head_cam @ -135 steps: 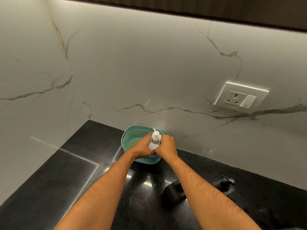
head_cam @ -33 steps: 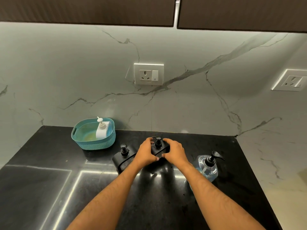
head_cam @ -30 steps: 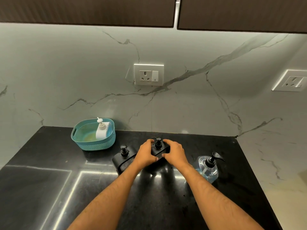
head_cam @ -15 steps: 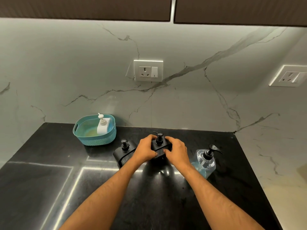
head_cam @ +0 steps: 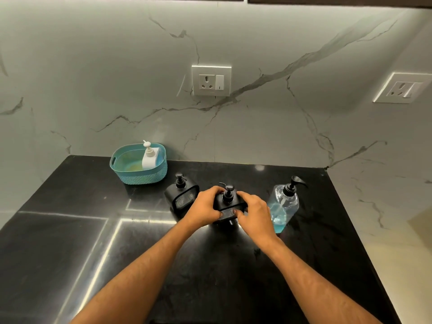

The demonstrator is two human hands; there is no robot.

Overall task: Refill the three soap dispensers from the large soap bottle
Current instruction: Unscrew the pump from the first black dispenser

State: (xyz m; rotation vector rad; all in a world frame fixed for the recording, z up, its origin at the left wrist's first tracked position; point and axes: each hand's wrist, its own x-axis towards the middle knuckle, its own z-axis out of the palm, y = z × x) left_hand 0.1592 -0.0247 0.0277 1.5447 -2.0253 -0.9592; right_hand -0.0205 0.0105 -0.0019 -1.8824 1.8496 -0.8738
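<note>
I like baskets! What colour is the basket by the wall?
Teal, a blue-green basket, seen best in the head view.

Your table (head_cam: 70,249) is polished black stone, glossy enough to throw back bright streaks of light. Behind it, the wall (head_cam: 117,78) is smooth, grey-veined marble with a soft sheen. Left of the black dispenser (head_cam: 230,204) you hold, which looks like matt plastic with a mesh-textured front, the teal basket (head_cam: 140,176) is woven-pattern plastic. To the dispenser's right, the large soap bottle (head_cam: 284,206) is clear, glossy plastic, possibly glass.
</note>
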